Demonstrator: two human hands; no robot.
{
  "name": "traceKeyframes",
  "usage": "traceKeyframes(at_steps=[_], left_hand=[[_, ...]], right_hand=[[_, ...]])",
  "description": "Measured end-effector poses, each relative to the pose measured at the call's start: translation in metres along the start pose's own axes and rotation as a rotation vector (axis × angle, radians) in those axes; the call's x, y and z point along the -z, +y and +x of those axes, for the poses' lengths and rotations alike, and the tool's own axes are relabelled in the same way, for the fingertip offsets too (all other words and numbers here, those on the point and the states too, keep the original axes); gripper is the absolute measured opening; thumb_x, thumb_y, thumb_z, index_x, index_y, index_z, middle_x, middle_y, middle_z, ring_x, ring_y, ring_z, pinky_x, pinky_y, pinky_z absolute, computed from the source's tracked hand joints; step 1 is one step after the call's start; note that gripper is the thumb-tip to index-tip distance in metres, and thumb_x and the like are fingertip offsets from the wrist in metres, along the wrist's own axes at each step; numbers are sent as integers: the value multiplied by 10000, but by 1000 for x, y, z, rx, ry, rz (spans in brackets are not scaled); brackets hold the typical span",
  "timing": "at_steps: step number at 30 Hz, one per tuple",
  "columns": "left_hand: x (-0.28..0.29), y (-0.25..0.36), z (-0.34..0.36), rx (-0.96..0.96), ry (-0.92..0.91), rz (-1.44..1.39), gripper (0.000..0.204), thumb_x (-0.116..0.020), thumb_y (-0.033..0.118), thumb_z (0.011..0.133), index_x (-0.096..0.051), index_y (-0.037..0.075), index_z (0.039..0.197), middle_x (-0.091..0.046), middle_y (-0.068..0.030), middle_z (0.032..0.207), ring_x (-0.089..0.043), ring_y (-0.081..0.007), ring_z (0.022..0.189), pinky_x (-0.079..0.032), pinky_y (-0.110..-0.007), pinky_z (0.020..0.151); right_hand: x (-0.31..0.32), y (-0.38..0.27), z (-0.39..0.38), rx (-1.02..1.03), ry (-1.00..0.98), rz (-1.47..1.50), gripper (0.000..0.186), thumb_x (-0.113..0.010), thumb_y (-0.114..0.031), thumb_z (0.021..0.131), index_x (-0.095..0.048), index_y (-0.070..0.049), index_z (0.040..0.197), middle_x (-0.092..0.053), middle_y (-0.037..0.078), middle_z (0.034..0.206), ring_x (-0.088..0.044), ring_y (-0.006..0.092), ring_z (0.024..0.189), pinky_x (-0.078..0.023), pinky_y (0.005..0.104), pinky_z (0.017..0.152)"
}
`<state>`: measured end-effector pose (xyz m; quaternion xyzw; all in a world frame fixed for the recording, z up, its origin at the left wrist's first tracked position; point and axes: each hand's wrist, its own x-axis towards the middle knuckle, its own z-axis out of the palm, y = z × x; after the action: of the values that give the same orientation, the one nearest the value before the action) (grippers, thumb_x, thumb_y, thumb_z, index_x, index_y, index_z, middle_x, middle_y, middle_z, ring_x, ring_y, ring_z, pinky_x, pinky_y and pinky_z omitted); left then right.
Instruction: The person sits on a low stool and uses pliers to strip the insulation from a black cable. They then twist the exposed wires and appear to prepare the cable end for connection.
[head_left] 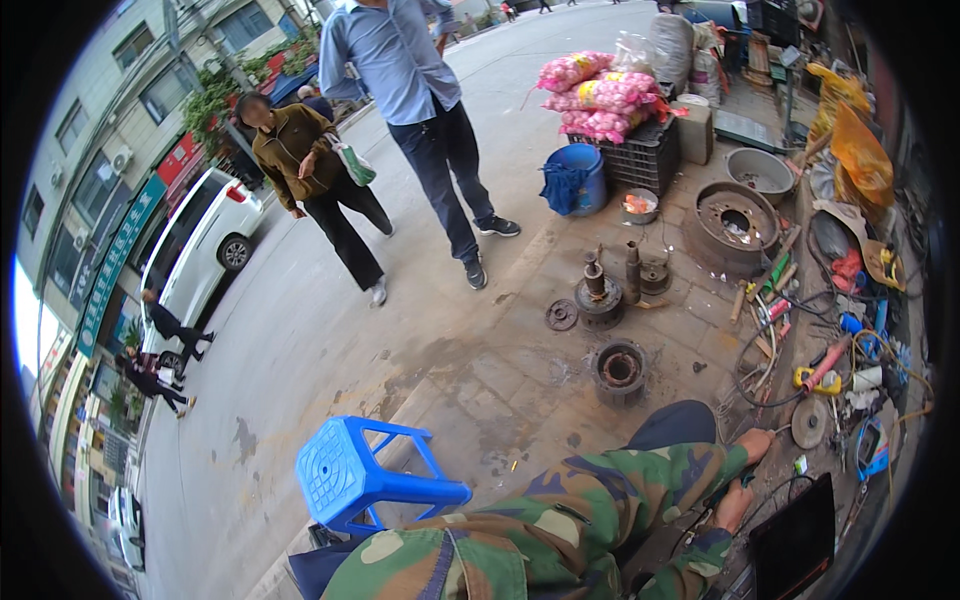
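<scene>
At the lower right, my left hand (756, 443) reaches down to the ground beside the scattered tools, its fingers mostly hidden. Just below it, my right hand (735, 506) is closed, with something dark next to its fingers that I cannot make out. Both arms wear camouflage sleeves (600, 490). Thin black cables (790, 483) run close to my right hand, and a flat black panel (795, 540) stands beside it. A round grey metal disc (810, 422) lies to the right of my left hand.
A blue plastic stool (370, 475) stands at my left. Ahead are a ring-shaped metal part (620, 372), a shafted metal part (598, 295), a wheel rim (735, 228) and a blue bucket (573, 180). A yellow meter (818, 380) lies right. Two people (420, 120) stand in the road.
</scene>
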<state>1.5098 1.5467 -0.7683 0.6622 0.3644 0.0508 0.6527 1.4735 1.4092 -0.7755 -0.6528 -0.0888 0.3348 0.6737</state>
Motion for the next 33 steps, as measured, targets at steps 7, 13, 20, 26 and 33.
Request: traceKeyframes(at_steps=[7, 13, 20, 26, 33], left_hand=[[-3, -17, 18, 200, 167, -312, 428, -502, 380, 905, -704, 7, 850, -686, -218, 822, -658, -389, 816, -484, -455, 741], [-14, -51, 39, 124, 206, -593, 348, -558, 375, 927, -659, 123, 710, -591, -19, 588, -552, -163, 493, -390, -354, 474], [-7, -30, 22, 180, 349, -676, 334, -558, 368, 868, -683, 126, 675, -597, -26, 570, -576, -180, 485, -422, -347, 469], [6, -6, 1, 240, 349, -726, 322, -556, 352, 842, -690, 107, 682, -603, -50, 579, -590, -198, 492, -433, -346, 454], [-5, -36, 35, 238, 331, -662, 252, -595, 299, 863, -701, 91, 768, -609, -58, 617, -605, -226, 524, -452, -375, 461]], right_hand=[[-4, 35, 14, 114, -1, -102, 323, -558, -211, 1003, -631, 87, 1103, -709, 155, 993, -644, 219, 862, -506, 376, 755], [-24, 20, 4, 89, 31, -133, 307, -555, -195, 1011, -644, 57, 1161, -713, 147, 1034, -659, 206, 874, -528, 350, 772], [-32, 30, 6, 200, 97, -321, 305, -558, -162, 1005, -642, 52, 1205, -712, 153, 1076, -684, 223, 904, -542, 346, 796], [-39, 30, -1, 413, 182, -622, 318, -561, -212, 1008, -675, 18, 1196, -722, 144, 1047, -701, 205, 866, -549, 335, 755], [-40, 35, -6, 309, 173, -389, 315, -547, -124, 994, -617, 69, 1232, -698, 185, 1098, -688, 257, 932, -539, 372, 815]])
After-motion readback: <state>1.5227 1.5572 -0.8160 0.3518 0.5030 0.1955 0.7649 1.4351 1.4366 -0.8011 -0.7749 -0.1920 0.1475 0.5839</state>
